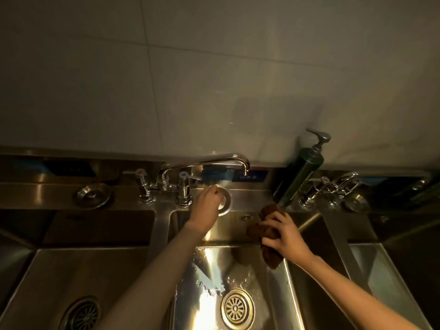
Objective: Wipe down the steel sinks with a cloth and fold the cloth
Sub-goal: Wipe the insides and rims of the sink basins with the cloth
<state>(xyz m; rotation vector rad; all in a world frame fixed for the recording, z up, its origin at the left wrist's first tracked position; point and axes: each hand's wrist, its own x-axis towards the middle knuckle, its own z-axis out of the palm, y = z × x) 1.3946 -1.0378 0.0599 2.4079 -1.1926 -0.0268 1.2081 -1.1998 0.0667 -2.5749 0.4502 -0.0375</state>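
The right hand [284,236] is gripping the bunched brown cloth [269,210] and holding it against the rear right corner of the middle sink [247,270]. The left hand [207,206] is reaching to the rear ledge, its fingers curling over a round steel disc [227,206]. Whether it is gripping anything cannot be determined. Dim light is obscuring the left sink [90,270].

Sinks [250,265]: glossy wet steel. Faucet [214,161]: polished chrome. Cloth [267,231]: brown, soft, napped. Wall tiles [214,79]: smooth, matt.
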